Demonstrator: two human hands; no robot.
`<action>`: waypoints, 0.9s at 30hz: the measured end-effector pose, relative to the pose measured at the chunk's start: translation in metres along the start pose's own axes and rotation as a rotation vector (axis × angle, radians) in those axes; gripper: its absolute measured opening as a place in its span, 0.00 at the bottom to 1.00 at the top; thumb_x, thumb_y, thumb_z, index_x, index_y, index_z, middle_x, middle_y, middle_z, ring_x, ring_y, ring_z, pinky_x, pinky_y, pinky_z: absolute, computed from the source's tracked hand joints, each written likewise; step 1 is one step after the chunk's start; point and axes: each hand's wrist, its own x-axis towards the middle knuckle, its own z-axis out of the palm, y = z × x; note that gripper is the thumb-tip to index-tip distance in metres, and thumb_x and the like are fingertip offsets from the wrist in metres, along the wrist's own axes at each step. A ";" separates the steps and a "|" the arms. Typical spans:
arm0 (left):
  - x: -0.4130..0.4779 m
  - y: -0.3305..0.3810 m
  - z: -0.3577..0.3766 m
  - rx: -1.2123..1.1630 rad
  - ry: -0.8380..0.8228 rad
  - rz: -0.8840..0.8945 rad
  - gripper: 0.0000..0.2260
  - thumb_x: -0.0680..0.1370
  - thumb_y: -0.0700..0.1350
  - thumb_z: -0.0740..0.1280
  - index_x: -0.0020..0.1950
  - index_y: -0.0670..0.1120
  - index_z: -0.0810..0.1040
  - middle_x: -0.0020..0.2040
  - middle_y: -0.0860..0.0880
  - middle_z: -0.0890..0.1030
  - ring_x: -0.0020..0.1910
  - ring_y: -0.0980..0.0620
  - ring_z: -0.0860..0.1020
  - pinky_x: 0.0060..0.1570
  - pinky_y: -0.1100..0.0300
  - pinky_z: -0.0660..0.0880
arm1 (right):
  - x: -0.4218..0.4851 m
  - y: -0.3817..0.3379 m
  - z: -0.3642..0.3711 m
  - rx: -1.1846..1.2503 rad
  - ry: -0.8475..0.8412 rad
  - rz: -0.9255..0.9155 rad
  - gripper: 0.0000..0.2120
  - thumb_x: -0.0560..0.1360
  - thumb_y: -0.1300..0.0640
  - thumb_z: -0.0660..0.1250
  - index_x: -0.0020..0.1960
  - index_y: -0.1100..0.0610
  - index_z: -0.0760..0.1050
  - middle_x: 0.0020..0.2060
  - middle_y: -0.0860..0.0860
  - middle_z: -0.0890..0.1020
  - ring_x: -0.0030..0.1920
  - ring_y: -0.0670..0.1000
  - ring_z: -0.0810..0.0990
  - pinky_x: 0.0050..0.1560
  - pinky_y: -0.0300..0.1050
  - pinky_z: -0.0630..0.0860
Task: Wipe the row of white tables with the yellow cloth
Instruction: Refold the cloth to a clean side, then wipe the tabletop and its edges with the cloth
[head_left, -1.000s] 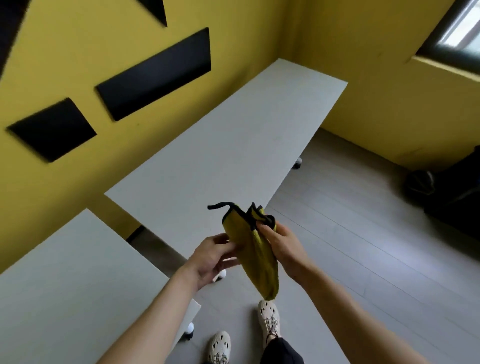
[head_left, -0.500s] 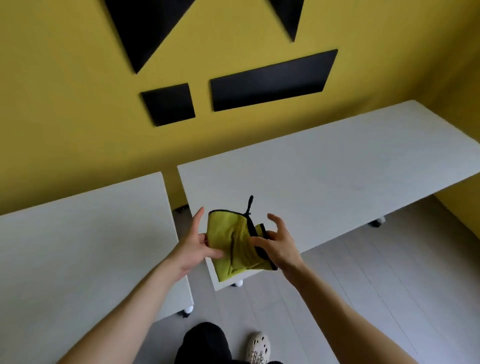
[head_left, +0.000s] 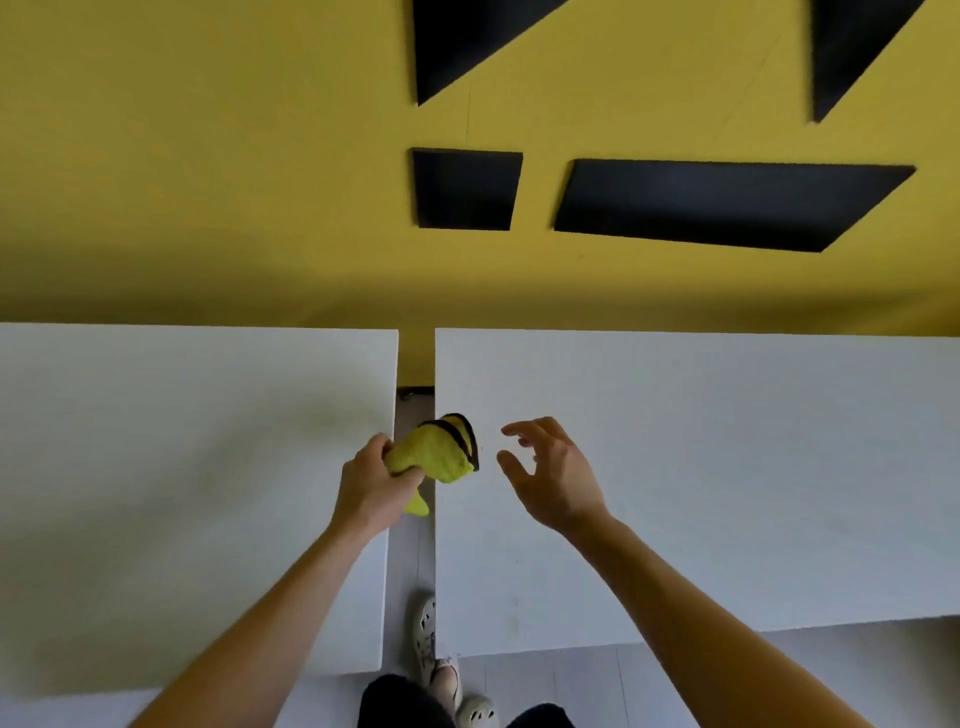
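Head cam, looking pretty much straight down. My left hand (head_left: 371, 486) has the yellow cloth (head_left: 435, 451) bunched up, fingers (head_left: 375, 451) curled tight round one end of it. The rest of the cloth sticks out to the right with its black edging showing at the far end, and a small corner pokes out below my hand. The cloth is over the gap between the two tables, its free end just reaching past the edge of the right table (head_left: 727, 467). Can't tell if it's touching the tabletop or hanging a bit above it.

My right hand (head_left: 550, 473) is holding nothing. Its fingers are spread wide and loosely bent, palm turned toward the cloth. It's over the right table, just beside the cloth but not touching it.

The left table (head_left: 182, 493) sits side by side with the right one, with a narrow strip of grey floor (head_left: 410, 551) between them. Both back onto a yellow wall (head_left: 208, 182) with black panels (head_left: 465, 189) on it. One of my shoes (head_left: 425, 631) is at the near end of that gap.
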 end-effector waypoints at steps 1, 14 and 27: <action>0.008 0.000 0.008 -0.072 0.056 -0.067 0.10 0.78 0.42 0.71 0.56 0.46 0.72 0.44 0.47 0.80 0.39 0.45 0.78 0.32 0.57 0.72 | 0.008 0.011 0.002 -0.041 -0.031 0.032 0.17 0.84 0.47 0.70 0.71 0.50 0.80 0.69 0.49 0.78 0.61 0.52 0.84 0.58 0.46 0.81; 0.074 -0.016 0.088 -0.139 -0.158 -0.138 0.39 0.82 0.72 0.61 0.88 0.65 0.45 0.89 0.54 0.56 0.82 0.48 0.66 0.67 0.53 0.74 | 0.169 0.107 0.082 -0.424 -0.134 -0.352 0.31 0.87 0.40 0.56 0.86 0.51 0.61 0.88 0.53 0.56 0.89 0.56 0.48 0.86 0.67 0.50; 0.239 0.044 0.102 0.038 0.203 -0.066 0.35 0.82 0.64 0.68 0.85 0.53 0.63 0.74 0.45 0.79 0.70 0.41 0.79 0.66 0.52 0.75 | 0.180 0.126 0.103 -0.322 -0.030 -0.543 0.29 0.85 0.48 0.61 0.83 0.59 0.67 0.86 0.58 0.60 0.88 0.59 0.50 0.85 0.69 0.51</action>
